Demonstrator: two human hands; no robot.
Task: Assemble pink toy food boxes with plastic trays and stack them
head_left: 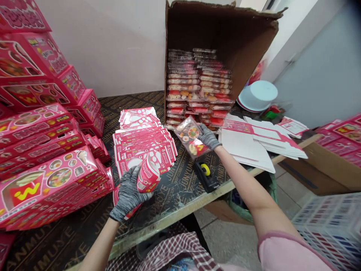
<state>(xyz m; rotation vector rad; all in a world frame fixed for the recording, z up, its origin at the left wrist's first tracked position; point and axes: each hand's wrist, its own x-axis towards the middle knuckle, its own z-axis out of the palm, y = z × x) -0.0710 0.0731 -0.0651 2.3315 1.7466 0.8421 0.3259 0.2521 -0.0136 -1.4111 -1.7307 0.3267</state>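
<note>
My left hand (130, 192), in a grey knit glove, is closed around a pink printed card sleeve (148, 174) that bends into a curve above the table. My right hand (208, 136), gloved alike, grips the right edge of a clear plastic pack (193, 137) with small food-shaped pieces inside. A fanned pile of pink printed cards (143, 141) lies just beyond my left hand. Behind the pack, a cardboard carton (220, 26) on its side holds stacked clear packs (183, 86) of the same sort.
Pink printed boxes (42, 169) are piled at the left. A black tape dispenser (207, 177) with yellow tape sits near the table edge (175, 220). Flat white-and-pink cartons (245, 146) lie at the right, with a pale blue bowl (263, 94) behind. A white plastic crate (329, 226) stands lower right.
</note>
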